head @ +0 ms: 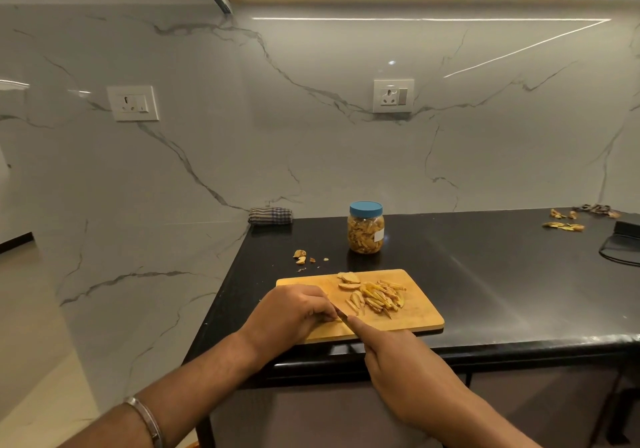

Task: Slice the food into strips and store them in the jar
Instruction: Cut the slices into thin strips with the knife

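A wooden cutting board [415, 316] lies near the front edge of the black counter. On it sit a heap of cut yellow strips [379, 297] and two uncut slices [349, 280]. My left hand [294, 312] curls its fingers down on a food piece at the board's near left, which it mostly hides. My right hand [398, 364] grips a knife [342, 316], forefinger stretched along the blade, whose tip meets my left fingertips. A clear jar [365, 228] with a blue lid stands behind the board, shut and filled with strips.
Food scraps [300, 256] lie left of the jar. More peels [564, 225] lie at the far right, beside a black device with a cable [623, 239]. A folded checked cloth [270, 215] sits at the counter's back left corner. Marble wall behind.
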